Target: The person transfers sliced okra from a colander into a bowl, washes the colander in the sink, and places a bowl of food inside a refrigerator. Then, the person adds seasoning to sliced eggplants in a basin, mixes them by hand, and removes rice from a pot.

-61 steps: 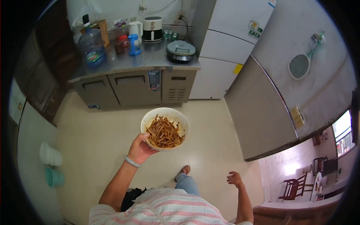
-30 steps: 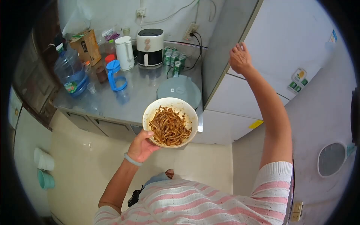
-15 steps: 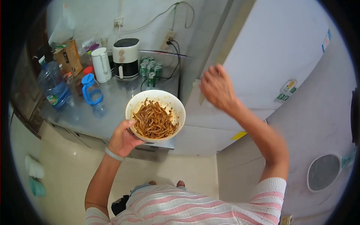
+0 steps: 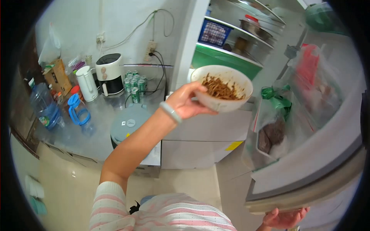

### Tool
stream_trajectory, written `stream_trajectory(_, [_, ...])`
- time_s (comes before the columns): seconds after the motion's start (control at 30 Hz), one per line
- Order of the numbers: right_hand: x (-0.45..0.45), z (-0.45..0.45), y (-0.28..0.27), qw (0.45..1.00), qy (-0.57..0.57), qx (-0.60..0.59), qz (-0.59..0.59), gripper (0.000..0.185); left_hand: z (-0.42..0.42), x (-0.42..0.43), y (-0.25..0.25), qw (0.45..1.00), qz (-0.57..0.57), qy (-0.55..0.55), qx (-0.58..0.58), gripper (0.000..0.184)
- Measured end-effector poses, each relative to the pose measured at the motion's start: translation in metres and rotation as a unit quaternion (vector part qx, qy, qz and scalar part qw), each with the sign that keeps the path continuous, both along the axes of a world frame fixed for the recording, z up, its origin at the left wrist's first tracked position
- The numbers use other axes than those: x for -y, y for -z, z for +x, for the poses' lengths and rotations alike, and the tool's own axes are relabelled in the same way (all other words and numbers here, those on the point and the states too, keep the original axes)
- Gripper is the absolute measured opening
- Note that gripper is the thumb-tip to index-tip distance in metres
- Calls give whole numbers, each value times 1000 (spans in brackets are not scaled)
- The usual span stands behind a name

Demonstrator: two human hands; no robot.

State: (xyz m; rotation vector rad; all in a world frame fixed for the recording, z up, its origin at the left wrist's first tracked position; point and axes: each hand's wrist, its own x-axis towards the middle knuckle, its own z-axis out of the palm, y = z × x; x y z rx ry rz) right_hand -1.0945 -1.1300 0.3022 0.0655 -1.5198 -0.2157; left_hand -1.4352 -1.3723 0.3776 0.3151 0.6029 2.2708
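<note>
A white bowl (image 4: 227, 106) of brown shredded food is in my left hand (image 4: 189, 101), thumb on its rim and fingers beneath. The bowl is in front of the open fridge, just below the green drawer (image 4: 225, 61). At the lower right my right hand (image 4: 285, 218) is at the edge of the fridge door (image 4: 308, 192), fingers curled against it. On the shelves are a blue basket (image 4: 214, 33) and a metal bowl with a red lid (image 4: 256, 30). Plastic bags (image 4: 314, 82) fill the door racks.
To the left a metal counter (image 4: 102, 138) bears an air fryer (image 4: 110, 74), a white kettle (image 4: 87, 83), a blue-handled jug (image 4: 79, 110), green cans (image 4: 135, 94), a large water bottle (image 4: 43, 106) and a grey-green round appliance (image 4: 129, 119). White and green buckets (image 4: 34, 187) stand at lower left.
The fridge door has swung open to the right, with my right hand now low at its edge. My left hand has carried the bowl up and right to the fridge opening.
</note>
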Motion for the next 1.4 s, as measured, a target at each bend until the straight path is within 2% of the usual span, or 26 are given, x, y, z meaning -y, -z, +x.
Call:
stream_trajectory(0.03, [-8, 8, 0, 999, 21, 0, -31, 76, -11, -23, -7, 999, 25, 36, 15, 58])
stream_trajectory(0.1, [-19, 23, -7, 995, 66, 4, -76, 72, -32, -72, -18, 994, 60, 89, 22, 58])
stream_trajectory(0.2, [-47, 28, -18, 991, 100, -17, -87, 65, -70, -142, -47, 999, -11, 23, 47, 53])
stream_trajectory(0.4, [-90, 55, -14, 985, 150, -7, -81, 59, -131, -236, -89, 986, -134, -56, -78, 50])
stream_trajectory(0.53, [-115, 46, -14, 991, 88, -36, -96, 53, -178, -276, -107, 982, -155, -60, -94, 48])
stream_trajectory(0.57, [-132, 71, 16, 984, 104, -18, -143, 53, -185, -286, -113, 983, -153, -66, -81, 46])
stream_trajectory(0.7, [-124, 47, -2, 986, 109, -6, -125, 50, -224, -322, -121, 974, -192, -69, -100, 44])
stream_trajectory(0.8, [-120, 37, -5, 986, 111, 8, -122, 48, -243, -339, -113, 974, -158, -101, -123, 44])
stream_trajectory(0.9, [-117, 26, -7, 986, 108, 21, -123, 46, -273, -347, -109, 968, -164, -101, -159, 47])
stream_trajectory(1.0, [-111, 16, -9, 987, 103, 33, -121, 45, -285, -349, -111, 971, -170, -146, -78, 54])
stream_trajectory(1.03, [-108, 13, -9, 987, 102, 36, -120, 44, -303, -353, -105, 973, -170, -131, -82, 66])
stream_trajectory(1.13, [-96, 2, -8, 988, 90, 48, -119, 43, -318, -349, -86, 962, -134, -158, -176, 78])
stream_trajectory(1.17, [-90, -2, -8, 988, 82, 51, -118, 43, -315, -352, -85, 951, -172, -206, -153, 90])
stream_trajectory(1.2, [-83, -7, -8, 989, 76, 57, -116, 42, -296, -350, -82, 904, -204, -276, -254, 92])
stream_trajectory(1.23, [-74, -11, -8, 989, 69, 60, -114, 42, -270, -345, -75, 840, -232, -342, -351, 93])
stream_trajectory(1.3, [-55, -21, -8, 991, 48, 69, -108, 42, -213, -324, -51, 670, -269, -460, -517, 92])
stream_trajectory(1.37, [-31, -31, -9, 992, 16, 77, -101, 41, -140, -271, -20, 656, -195, -434, -586, 84])
stream_trajectory(1.4, [-17, -37, -9, 992, -2, 82, -97, 41, -103, -238, -1, 732, -104, -346, -577, 78])
